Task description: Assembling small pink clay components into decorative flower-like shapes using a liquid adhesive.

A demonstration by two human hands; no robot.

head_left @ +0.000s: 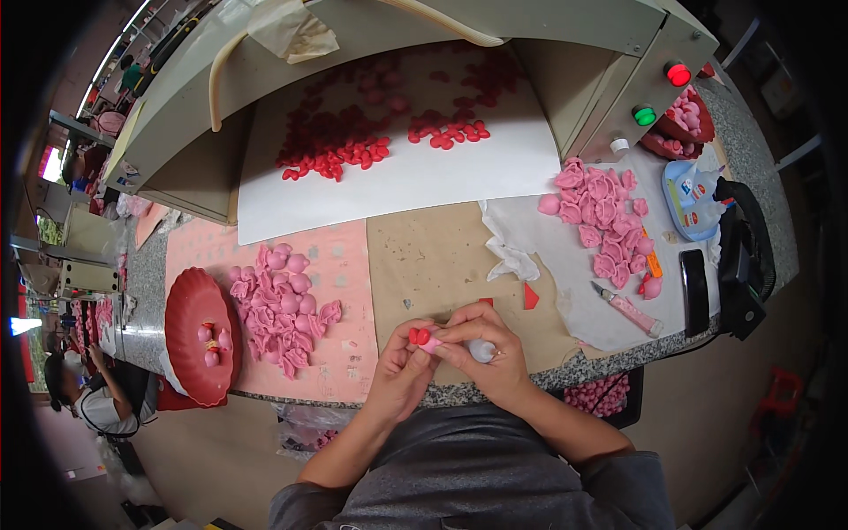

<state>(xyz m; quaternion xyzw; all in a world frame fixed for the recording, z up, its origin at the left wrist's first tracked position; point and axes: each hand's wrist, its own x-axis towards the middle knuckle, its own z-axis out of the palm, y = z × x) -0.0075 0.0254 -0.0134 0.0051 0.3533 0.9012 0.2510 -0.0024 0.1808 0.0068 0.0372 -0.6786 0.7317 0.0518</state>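
Observation:
My left hand (pixel 400 378) and my right hand (pixel 496 358) meet in front of me at the table's near edge. Between their fingertips is a small pink piece (pixel 430 345) with a glossy red two-lobed piece (pixel 419 336) against it. The left thumb and fingers pinch it from one side, the right fingers from the other. Tucked in my right hand is a small translucent white squeeze bottle (pixel 481 351). Left of my hands lies a heap of pink moulded parts (pixel 283 305), some round and some petal-shaped. Another heap of pink petal-shaped parts (pixel 601 212) is at the right.
An open-fronted grey machine (pixel 609 106) with red and green lights stands ahead, red pieces (pixel 336 155) on its white sheet. A red scalloped dish (pixel 181 309) sits left. A craft knife (pixel 629 309), black phone (pixel 694 291) and blue tray (pixel 689 199) lie right. Another person (pixel 106 397) works far left.

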